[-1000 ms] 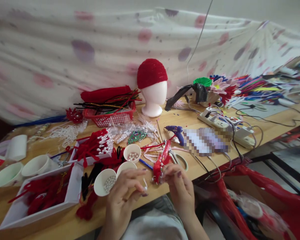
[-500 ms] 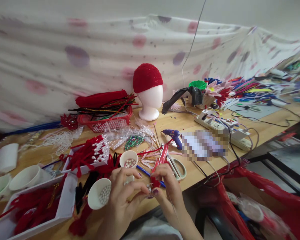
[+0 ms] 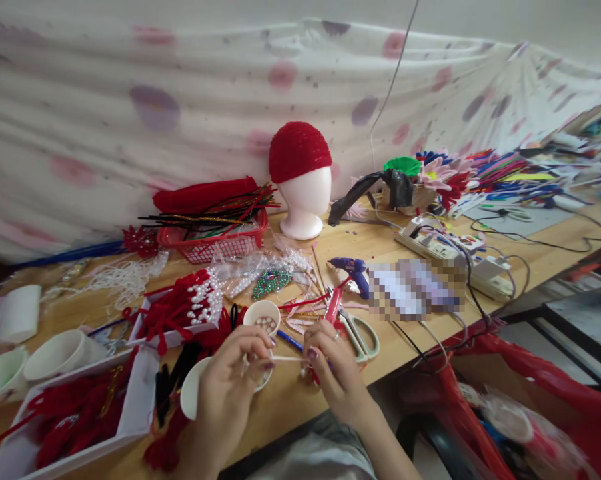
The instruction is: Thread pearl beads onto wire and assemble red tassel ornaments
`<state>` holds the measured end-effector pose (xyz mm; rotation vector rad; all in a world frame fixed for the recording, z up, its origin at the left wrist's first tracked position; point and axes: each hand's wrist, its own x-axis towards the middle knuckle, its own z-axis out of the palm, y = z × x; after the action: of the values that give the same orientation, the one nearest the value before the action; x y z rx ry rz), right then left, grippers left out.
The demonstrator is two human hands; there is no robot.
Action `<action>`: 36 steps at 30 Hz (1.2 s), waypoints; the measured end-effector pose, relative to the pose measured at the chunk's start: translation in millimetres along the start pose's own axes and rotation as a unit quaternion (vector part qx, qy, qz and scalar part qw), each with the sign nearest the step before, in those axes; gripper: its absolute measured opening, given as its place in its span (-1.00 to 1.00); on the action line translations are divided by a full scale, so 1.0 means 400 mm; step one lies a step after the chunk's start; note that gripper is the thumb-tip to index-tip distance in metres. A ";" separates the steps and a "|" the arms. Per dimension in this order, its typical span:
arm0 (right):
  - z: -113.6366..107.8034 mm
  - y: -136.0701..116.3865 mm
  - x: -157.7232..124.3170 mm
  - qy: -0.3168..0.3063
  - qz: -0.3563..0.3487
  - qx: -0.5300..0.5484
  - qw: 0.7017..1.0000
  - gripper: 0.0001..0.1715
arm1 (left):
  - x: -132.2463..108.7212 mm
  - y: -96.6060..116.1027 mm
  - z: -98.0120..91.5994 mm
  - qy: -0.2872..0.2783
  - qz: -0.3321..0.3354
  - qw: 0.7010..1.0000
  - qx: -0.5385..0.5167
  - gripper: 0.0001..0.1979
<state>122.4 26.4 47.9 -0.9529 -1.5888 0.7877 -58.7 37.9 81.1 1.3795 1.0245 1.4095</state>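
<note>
A thin white strand (image 3: 287,359) is stretched between my two hands above the front of the table. My left hand (image 3: 230,383) pinches one end between thumb and fingertips. With its fingers closed, my right hand (image 3: 336,370) holds the other end, and a small red piece (image 3: 308,376) with a pale bead shows at its fingertips. Behind my left hand are a white cup (image 3: 191,390), partly hidden, and a cup of beads (image 3: 261,312). A blue pen (image 3: 289,341) lies just beyond the strand. White-handled scissors (image 3: 364,339) rest beside my right hand.
A purple glue gun (image 3: 350,268) lies beyond the scissors, near a power strip (image 3: 490,283) with trailing cables. White boxes (image 3: 137,393) of red fuzzy pieces stand at left. Behind are a red basket (image 3: 215,248) and a foam head (image 3: 307,200) in a red cap.
My hands have drawn apart from close together, and the white strand now stretches between them. The left hand has turned and covers more of the bead cup. The view has shifted slightly.
</note>
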 end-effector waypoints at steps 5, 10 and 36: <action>-0.031 0.031 0.038 -0.015 0.110 0.070 0.991 -0.43 | 0.068 0.027 -0.018 0.080 -0.125 0.955 -0.256 -0.60; -0.062 0.062 0.052 -0.013 0.194 0.123 0.973 -0.36 | 0.131 0.030 -0.049 0.220 -0.045 0.925 -0.306 -0.61; -0.200 0.071 0.100 0.081 0.109 -0.250 0.959 -0.65 | 0.052 0.034 -0.029 0.066 -0.148 0.961 -0.226 -0.72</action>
<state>201.2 76.0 57.9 -1.5383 -1.5842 0.4377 -70.8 54.7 99.3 0.7758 0.8776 1.4094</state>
